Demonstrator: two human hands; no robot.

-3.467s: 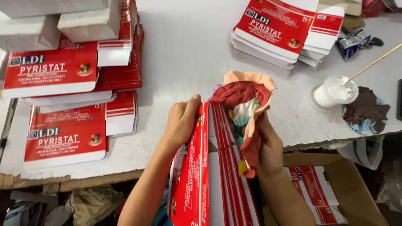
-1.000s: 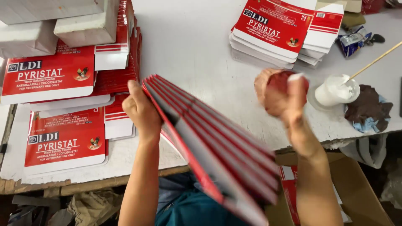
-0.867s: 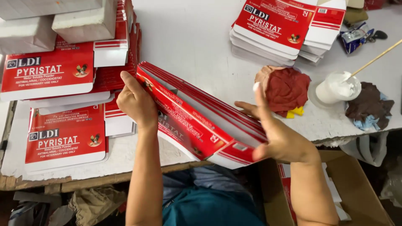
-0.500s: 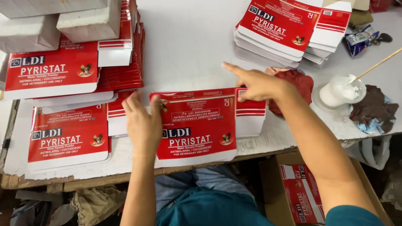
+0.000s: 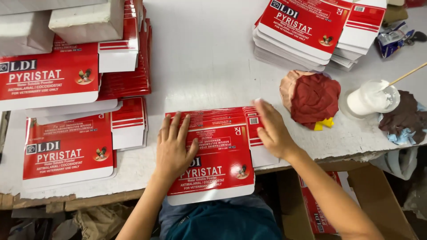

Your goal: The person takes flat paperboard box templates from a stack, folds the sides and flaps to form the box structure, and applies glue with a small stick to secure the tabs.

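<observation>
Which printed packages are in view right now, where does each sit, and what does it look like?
Flat carton stack: table front, under both hands, red and white.
Second stack: front left, red and white.
Third stack: far left, under white blocks.
Fourth stack: far right, fanned.
Cardboard box: below table edge, brown.

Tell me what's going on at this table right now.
A person presses both bare hands on a fanned stack of flat red-and-white cartons at the front edge of the white table. The left hand lies flat on top, fingers spread; the right hand rests along the stack's right edge. A red cloth wad and a white glue pot with a stick sit to the right; more carton stacks lie on the left.
</observation>
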